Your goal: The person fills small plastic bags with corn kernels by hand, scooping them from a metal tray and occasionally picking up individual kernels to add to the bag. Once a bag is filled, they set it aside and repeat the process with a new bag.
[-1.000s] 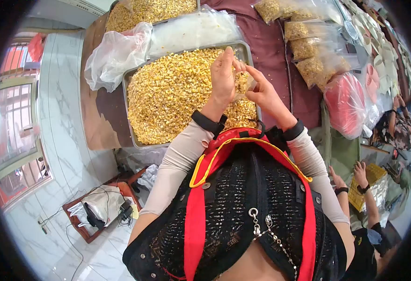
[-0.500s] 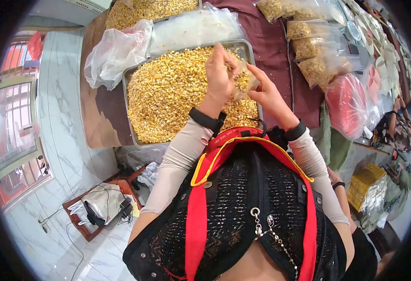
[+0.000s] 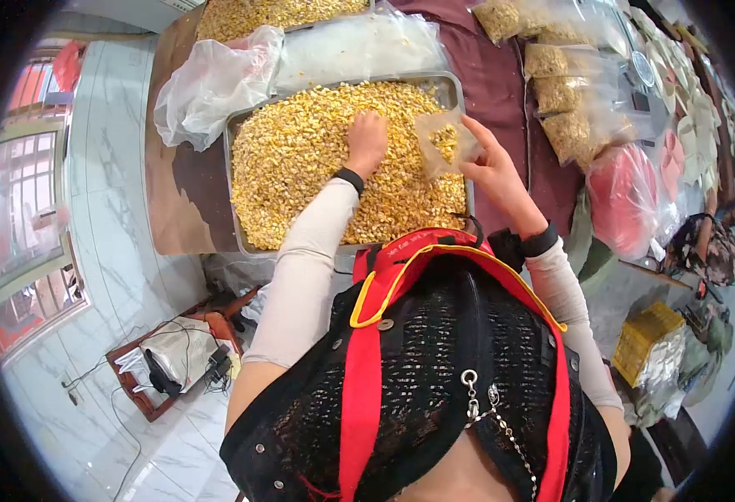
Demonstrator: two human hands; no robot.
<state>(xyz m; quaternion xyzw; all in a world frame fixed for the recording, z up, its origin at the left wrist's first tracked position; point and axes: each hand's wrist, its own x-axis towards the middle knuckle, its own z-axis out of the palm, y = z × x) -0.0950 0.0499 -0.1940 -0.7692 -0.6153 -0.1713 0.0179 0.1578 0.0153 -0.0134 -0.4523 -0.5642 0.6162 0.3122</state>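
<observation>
Since half a second ago the left hand (image 3: 368,140) has dropped away from the small clear plastic bag (image 3: 444,144) and now lies knuckles up on the heap of yellow corn kernels (image 3: 300,167), fingers curled down into the grain; whether they have closed on any kernels cannot be told from this angle. The right hand (image 3: 493,163) pinches the bag by its right edge between thumb and fingertips, holding it up over the right part of the heap, a little apart from the left hand. A small clump of kernels shows through the bag's film.

The kernels fill a rectangular grey metal tray (image 3: 458,88) nearly to its rim. Behind it lies a sheet of clear plastic (image 3: 350,50), and beyond that a second tray of kernels (image 3: 275,12), partly cut off by the frame. A crumpled white plastic bag (image 3: 208,88) rests at the tray's far left corner. To the right, on the dark red cloth (image 3: 493,75), sit several filled clear bags of kernels (image 3: 564,92) and a bundle in red plastic (image 3: 622,201).
</observation>
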